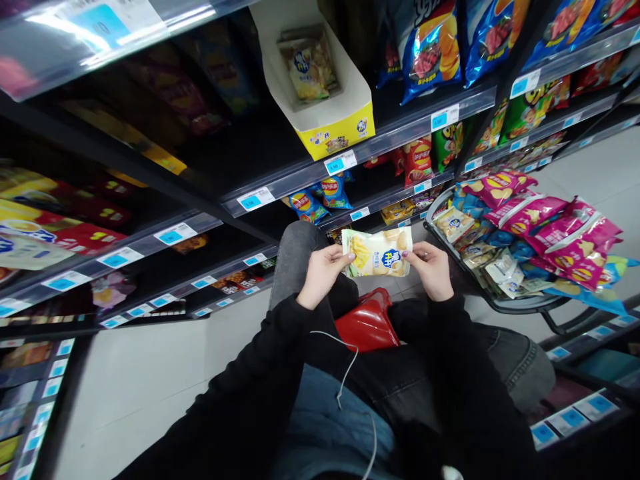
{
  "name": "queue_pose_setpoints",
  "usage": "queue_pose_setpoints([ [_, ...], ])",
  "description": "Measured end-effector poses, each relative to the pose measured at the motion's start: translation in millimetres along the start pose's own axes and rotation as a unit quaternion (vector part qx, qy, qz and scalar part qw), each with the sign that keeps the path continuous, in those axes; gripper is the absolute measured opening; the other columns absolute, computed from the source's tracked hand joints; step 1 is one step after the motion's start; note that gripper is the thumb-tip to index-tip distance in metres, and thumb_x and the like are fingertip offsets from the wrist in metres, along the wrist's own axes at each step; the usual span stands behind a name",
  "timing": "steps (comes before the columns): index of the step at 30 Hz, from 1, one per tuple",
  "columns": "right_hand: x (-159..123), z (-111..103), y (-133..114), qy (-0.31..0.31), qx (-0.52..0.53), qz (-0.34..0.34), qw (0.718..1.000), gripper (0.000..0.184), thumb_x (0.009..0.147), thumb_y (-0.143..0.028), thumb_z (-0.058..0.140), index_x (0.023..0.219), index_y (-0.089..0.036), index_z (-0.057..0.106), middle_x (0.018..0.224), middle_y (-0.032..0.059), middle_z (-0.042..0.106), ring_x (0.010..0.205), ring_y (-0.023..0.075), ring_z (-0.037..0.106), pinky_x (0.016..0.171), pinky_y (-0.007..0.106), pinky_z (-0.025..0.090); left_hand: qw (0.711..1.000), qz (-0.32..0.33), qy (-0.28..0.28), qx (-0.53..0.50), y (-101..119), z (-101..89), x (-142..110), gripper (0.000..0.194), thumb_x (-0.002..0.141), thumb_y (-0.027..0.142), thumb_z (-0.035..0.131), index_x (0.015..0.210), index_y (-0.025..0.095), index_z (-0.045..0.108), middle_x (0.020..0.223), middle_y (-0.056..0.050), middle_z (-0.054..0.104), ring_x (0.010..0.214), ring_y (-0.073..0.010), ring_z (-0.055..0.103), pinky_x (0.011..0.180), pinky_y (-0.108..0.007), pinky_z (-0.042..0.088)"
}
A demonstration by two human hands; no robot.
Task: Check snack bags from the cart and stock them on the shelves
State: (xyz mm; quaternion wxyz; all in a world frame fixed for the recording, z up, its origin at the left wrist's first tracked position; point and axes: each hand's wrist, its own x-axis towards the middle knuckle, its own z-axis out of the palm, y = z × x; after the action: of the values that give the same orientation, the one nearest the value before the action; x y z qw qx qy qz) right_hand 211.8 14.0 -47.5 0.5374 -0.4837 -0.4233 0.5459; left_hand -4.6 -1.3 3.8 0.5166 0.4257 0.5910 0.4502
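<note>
A small pale yellow snack bag (376, 252) is stretched flat between my two hands, above my knees. My left hand (323, 270) pinches its left end. On the opposite end, the thumb and fingers of my right hand (431, 268) are closed. Up on the shelf stands an open yellow and white display box (345, 130) with similar snack bags (307, 67) lying inside. To my right is a dark-rimmed basket (480, 283) heaped with pink chip bags (570, 233), blue packs and small pale snack bags (503, 273).
Shelves with blue-printed price tags (340, 162) run across the front. Blue chip bags (433, 50) hang over the upper shelf edge, and small Lay's bags (333, 192) sit lower down. A red stool (367, 320) shows between my legs. Pale floor tiles (150, 373) lie at left.
</note>
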Motion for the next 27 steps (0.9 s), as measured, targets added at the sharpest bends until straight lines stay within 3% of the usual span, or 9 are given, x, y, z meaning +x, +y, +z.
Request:
queue_pose_setpoints([
  [2,-1,3,1,0.013,0.012,-0.004,1.000,0.024,0.064,-0.039,0.078,0.071,-0.019,0.066,0.069,0.0018,0.070,0.062,0.0157,0.062,0.062,0.029,0.050,1.000,-0.001,0.024,-0.018,-2,0.1,0,0.029,0.058,0.036,0.081,0.069,0.012,0.068,0.059,-0.001,0.067,0.054,-0.0135,0.061,0.053,-0.023,0.048],
  [6,-2,5,-1,0.038,0.026,-0.021,0.999,0.027,0.063,-0.043,0.078,0.069,-0.020,0.066,0.066,0.0012,0.068,0.058,0.0146,0.059,0.059,0.028,0.049,0.998,0.014,0.018,-0.056,-2,-3.0,1,0.024,0.059,0.035,0.080,0.066,0.014,0.070,0.055,0.000,0.065,0.050,-0.0124,0.058,0.052,-0.024,0.046],
  [9,0,-2,-7,0.002,-0.025,-0.082,0.996,0.026,0.066,-0.044,0.076,0.067,-0.020,0.067,0.065,0.0015,0.068,0.060,0.0157,0.060,0.061,0.030,0.049,0.990,0.130,0.002,0.056,4,-12.4,3,0.015,0.064,0.029,0.077,0.062,0.016,0.071,0.058,0.000,0.067,0.056,-0.0129,0.059,0.055,-0.025,0.047],
  [11,2,-9,-13,-0.035,-0.065,-0.155,0.985,0.021,0.070,-0.040,0.075,0.067,-0.020,0.070,0.068,0.0023,0.069,0.066,0.0171,0.061,0.067,0.033,0.049,0.952,0.263,-0.028,0.155,9,-19.2,3,0.005,0.069,0.021,0.074,0.066,0.018,0.073,0.066,-0.001,0.071,0.063,-0.0136,0.060,0.060,-0.026,0.048],
  [15,5,-19,-19,-0.059,-0.088,-0.261,0.960,0.007,0.078,-0.026,0.069,0.073,-0.024,0.074,0.081,0.0036,0.074,0.078,0.0186,0.064,0.076,0.036,0.049,0.819,0.492,-0.087,0.283,14,-23.9,0,0.015,0.076,0.008,0.067,0.080,0.021,0.074,0.083,-0.002,0.076,0.075,-0.0149,0.062,0.069,-0.029,0.051],
  [18,4,-20,-21,-0.047,-0.081,-0.286,0.954,0.011,0.078,-0.021,0.069,0.070,-0.026,0.074,0.087,0.0036,0.075,0.082,0.0195,0.065,0.074,0.037,0.050,0.741,0.578,-0.058,0.337,11,-22.4,-4,0.019,0.075,0.005,0.067,0.083,0.021,0.072,0.087,-0.001,0.076,0.084,-0.0169,0.061,0.074,-0.031,0.053],
  [21,2,-19,-23,-0.035,-0.078,-0.302,0.950,0.011,0.076,-0.020,0.070,0.069,-0.027,0.074,0.087,0.0034,0.075,0.085,0.0206,0.065,0.075,0.038,0.051,0.700,0.612,-0.025,0.367,5,-23.8,-5,0.020,0.076,0.006,0.066,0.085,0.023,0.071,0.086,0.001,0.076,0.085,-0.0164,0.062,0.074,-0.031,0.053],
  [24,1,-19,-25,-0.035,-0.095,-0.298,0.949,0.011,0.077,-0.023,0.070,0.068,-0.026,0.074,0.085,0.0038,0.075,0.083,0.0208,0.066,0.076,0.038,0.050,0.707,0.603,-0.017,0.369,4,-25.7,-5,0.018,0.078,0.008,0.065,0.083,0.025,0.072,0.085,0.001,0.075,0.088,-0.0162,0.064,0.077,-0.031,0.054],
  [27,2,-21,-26,-0.043,-0.115,-0.272,0.954,0.009,0.078,-0.026,0.070,0.070,-0.023,0.074,0.077,0.0041,0.073,0.074,0.0186,0.064,0.071,0.035,0.049,0.792,0.515,-0.002,0.329,5,-21.6,-5,0.011,0.080,0.016,0.064,0.072,0.021,0.071,0.081,-0.001,0.075,0.087,-0.0182,0.067,0.077,-0.032,0.055],
])
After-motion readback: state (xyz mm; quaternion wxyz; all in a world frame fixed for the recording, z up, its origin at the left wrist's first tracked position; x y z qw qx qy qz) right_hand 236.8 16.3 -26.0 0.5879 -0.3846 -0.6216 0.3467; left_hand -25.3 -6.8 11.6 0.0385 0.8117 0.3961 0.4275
